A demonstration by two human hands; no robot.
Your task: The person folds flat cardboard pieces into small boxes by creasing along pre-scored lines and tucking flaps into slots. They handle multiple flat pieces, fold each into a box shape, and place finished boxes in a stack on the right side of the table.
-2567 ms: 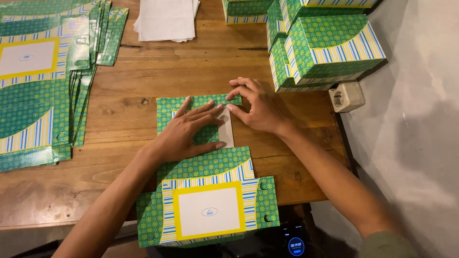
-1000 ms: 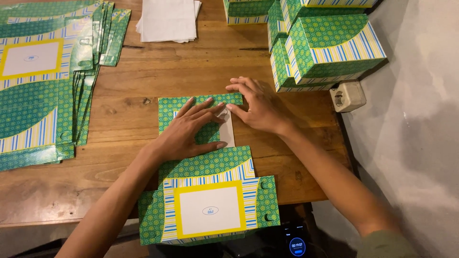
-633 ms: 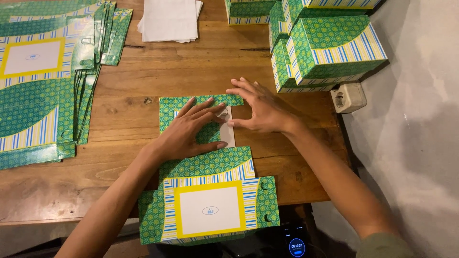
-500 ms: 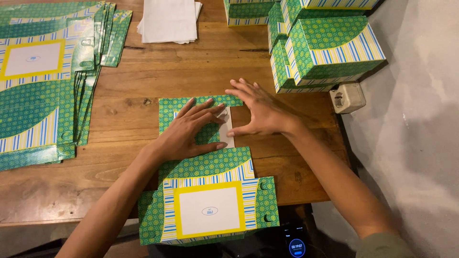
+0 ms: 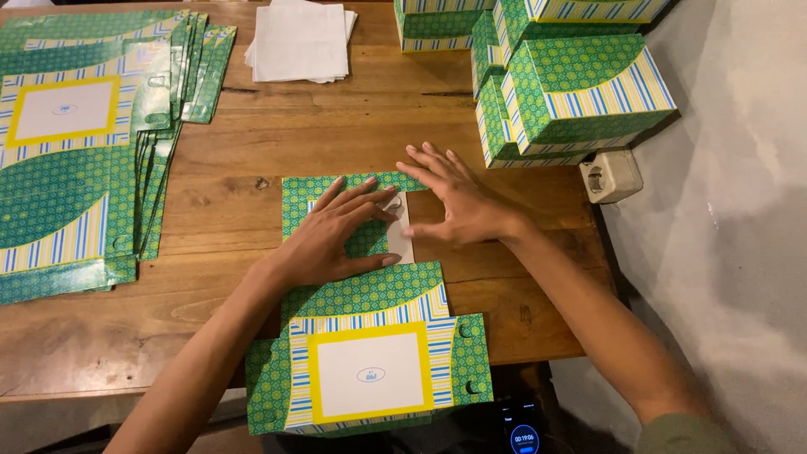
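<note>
My left hand (image 5: 340,240) lies open, palm flat and fingers spread, on the unfolded green patterned carton blank (image 5: 370,336), and my right hand (image 5: 458,202), just beside it and also open, presses the blank's white flap (image 5: 402,240) and top edge. The blank runs from under my palms back toward me, over the wooden table (image 5: 252,160) edge. Left of my left hand is a stack of flat blanks (image 5: 76,151); beyond my right hand stand folded boxes (image 5: 580,84), with white paper sheets (image 5: 298,42) further ahead.
</note>
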